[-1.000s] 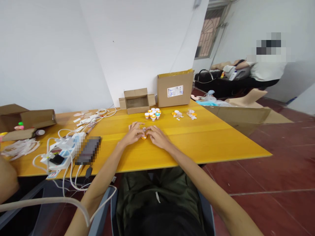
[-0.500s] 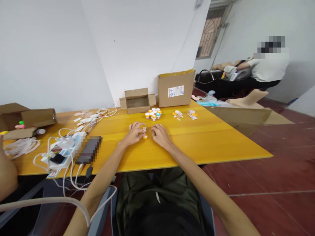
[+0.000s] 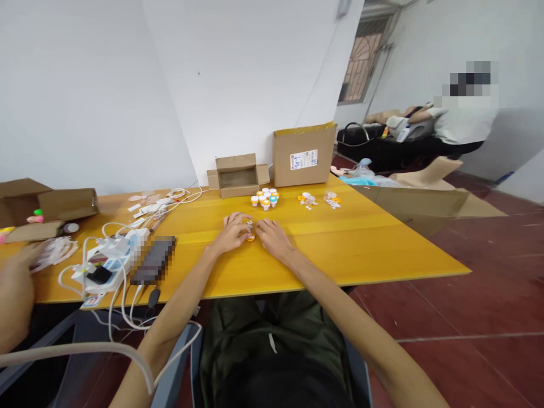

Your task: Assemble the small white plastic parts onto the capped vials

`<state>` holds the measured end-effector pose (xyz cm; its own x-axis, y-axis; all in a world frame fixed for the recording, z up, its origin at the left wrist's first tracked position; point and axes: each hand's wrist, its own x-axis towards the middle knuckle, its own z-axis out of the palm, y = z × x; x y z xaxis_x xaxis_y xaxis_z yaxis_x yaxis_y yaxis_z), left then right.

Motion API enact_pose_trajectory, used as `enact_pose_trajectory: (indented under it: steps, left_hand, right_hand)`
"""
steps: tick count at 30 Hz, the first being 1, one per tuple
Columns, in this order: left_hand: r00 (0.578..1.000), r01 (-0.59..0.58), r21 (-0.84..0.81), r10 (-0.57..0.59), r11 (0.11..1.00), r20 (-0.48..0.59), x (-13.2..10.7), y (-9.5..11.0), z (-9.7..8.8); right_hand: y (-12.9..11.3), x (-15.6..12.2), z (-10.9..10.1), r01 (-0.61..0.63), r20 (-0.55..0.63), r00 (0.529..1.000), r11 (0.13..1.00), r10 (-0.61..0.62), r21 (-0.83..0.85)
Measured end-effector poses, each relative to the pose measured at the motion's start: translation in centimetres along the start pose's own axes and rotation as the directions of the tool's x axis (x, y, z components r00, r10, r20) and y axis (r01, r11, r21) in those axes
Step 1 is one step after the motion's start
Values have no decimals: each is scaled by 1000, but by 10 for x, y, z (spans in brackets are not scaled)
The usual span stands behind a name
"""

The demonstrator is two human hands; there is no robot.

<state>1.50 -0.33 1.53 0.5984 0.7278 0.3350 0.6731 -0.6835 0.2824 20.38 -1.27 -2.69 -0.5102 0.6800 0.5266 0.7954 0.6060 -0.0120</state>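
Both hands rest low over the table, facing each other across a few small parts. My left hand [image 3: 233,234] has loosely bent fingers that stand apart, and its thumb side is at the edge of a small orange round piece [image 3: 250,238]. Just beyond that piece lies a little group of tiny white parts [image 3: 250,224]. On the other side, my right hand [image 3: 274,238] has its curved fingertips close to the same parts; nothing shows in its fingers. Behind the hands stands a cluster of small white containers with orange, white and blue lids [image 3: 266,198].
Small orange and clear pieces [image 3: 306,199] lie right of the cluster, with a similar pile [image 3: 332,200] beyond. An open carton [image 3: 238,178] and a closed carton [image 3: 304,156] stand behind. A power strip [image 3: 113,266] and phone [image 3: 153,260] lie left. Another person's arm [image 3: 15,294] reaches in.
My right hand has shifted slightly left, nearer the small parts. My left hand stays about where it was. At far left, the other person's arm has moved over the white strips.
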Motion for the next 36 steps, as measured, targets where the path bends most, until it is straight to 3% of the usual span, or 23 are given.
enact_pose_trajectory:
  steps: [23,36]
  left_hand:
    - [1000,-8,-11,8,1000,-10,-2,2,-4]
    - [999,-10,36,8,999,48,-6,-5,-3]
  right_hand:
    - [0,-1,3,-32,-12,999,999,32,12]
    - [0,0,4,-20,-19,1000,1000,20,20]
